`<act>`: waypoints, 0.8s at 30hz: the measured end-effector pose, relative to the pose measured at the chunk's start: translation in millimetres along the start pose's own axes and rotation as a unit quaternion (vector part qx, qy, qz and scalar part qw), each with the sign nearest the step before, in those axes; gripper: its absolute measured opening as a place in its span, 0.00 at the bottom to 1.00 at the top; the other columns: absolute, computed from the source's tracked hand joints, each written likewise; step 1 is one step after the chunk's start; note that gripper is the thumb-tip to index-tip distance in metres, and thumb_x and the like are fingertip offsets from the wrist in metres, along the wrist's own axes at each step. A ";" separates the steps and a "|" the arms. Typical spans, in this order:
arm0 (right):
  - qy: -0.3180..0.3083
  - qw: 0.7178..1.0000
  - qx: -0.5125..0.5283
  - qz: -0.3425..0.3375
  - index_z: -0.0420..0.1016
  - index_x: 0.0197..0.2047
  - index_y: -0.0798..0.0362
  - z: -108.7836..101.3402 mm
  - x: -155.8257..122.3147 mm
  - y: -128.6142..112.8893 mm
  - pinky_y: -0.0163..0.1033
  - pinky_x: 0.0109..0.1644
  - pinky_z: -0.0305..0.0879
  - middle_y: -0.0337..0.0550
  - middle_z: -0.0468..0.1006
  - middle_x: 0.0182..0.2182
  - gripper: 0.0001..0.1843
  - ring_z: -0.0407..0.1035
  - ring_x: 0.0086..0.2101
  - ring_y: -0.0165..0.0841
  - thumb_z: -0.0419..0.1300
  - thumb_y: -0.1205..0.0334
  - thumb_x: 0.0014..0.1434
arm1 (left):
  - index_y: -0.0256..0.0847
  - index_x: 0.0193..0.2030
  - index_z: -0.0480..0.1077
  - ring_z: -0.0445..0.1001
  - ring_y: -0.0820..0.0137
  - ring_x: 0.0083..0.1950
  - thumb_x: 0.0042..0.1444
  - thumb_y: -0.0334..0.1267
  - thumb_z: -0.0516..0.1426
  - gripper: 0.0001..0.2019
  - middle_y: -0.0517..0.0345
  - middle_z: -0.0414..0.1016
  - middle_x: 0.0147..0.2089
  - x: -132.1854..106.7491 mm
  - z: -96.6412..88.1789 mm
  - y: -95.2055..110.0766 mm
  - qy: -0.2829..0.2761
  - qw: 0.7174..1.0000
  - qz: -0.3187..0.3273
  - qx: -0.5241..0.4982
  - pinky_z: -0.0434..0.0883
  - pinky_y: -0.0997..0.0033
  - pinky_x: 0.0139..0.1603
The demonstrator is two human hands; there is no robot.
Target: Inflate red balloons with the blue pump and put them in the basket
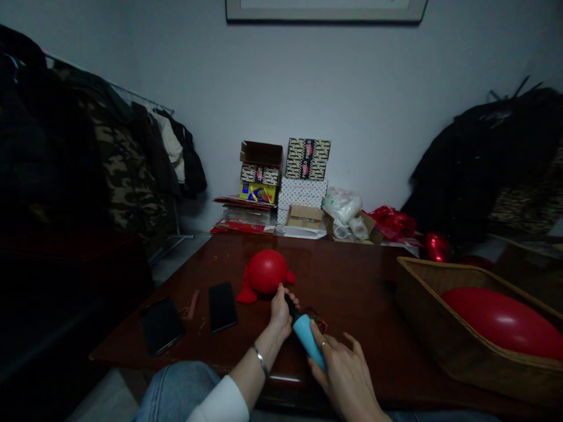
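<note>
If the black nozzle (290, 305), gripped by the left hand (280, 313), is held loosely, the red balloon (267, 271) could be shed from the blue pump (307, 340) clasped by the right hand (345, 369)

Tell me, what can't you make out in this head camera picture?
All in the head view:
Neck of the red balloon: hidden by the left hand.
Strands beside the blue pump: too small and dim.
Basket: far end cut off by the right edge.
Frame: top cut off by the upper edge.
</note>
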State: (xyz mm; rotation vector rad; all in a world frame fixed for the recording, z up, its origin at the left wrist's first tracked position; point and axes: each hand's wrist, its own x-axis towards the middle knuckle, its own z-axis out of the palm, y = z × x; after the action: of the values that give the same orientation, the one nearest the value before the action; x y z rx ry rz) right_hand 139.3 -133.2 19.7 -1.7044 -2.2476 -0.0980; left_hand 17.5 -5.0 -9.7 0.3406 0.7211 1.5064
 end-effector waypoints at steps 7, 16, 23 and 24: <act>0.032 0.999 0.002 -0.012 0.55 0.62 0.49 6.1 -4.0 2.6 0.48 0.55 0.46 0.42 0.77 0.40 0.31 0.72 0.37 0.34 0.53 0.63 0.55 | 0.41 0.27 0.57 0.59 0.78 0.17 0.48 0.55 0.58 0.20 0.67 0.59 0.18 5.2 0.1 1.7 0.001 1.000 0.009 0.001 0.56 0.78 0.18; 0.091 0.994 0.006 -0.056 0.51 0.63 0.46 12.6 -23.6 16.4 0.46 0.55 0.48 0.40 0.77 0.41 0.34 0.72 0.37 0.33 0.54 0.63 0.54 | 0.40 0.27 0.57 0.58 0.78 0.17 0.50 0.54 0.57 0.19 0.67 0.59 0.18 13.6 -6.0 11.5 -0.006 0.999 0.034 0.001 0.56 0.78 0.18; 0.085 0.984 -0.037 -0.152 0.42 0.66 0.45 9.3 -49.1 55.1 0.41 0.51 0.55 0.36 0.77 0.44 0.41 0.73 0.39 0.31 0.56 0.57 0.53 | 0.40 0.28 0.57 0.59 0.78 0.17 0.55 0.48 0.54 0.15 0.66 0.59 0.18 20.9 -6.9 25.4 0.015 0.999 0.044 -0.013 0.57 0.78 0.18; 0.081 0.984 -0.041 -0.156 0.40 0.66 0.45 8.2 -52.0 59.0 0.41 0.51 0.56 0.36 0.77 0.44 0.41 0.73 0.39 0.31 0.56 0.57 0.54 | 0.40 0.28 0.57 0.59 0.78 0.17 0.55 0.48 0.55 0.15 0.66 0.59 0.19 21.8 -7.2 26.2 0.019 0.999 0.044 -0.013 0.57 0.78 0.19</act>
State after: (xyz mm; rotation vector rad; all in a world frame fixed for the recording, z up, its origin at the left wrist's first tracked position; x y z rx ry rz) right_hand 205.9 -162.4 -11.2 -1.3132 -2.3949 -0.3898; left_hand -9.3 16.3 -3.6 0.3283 0.7226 1.6080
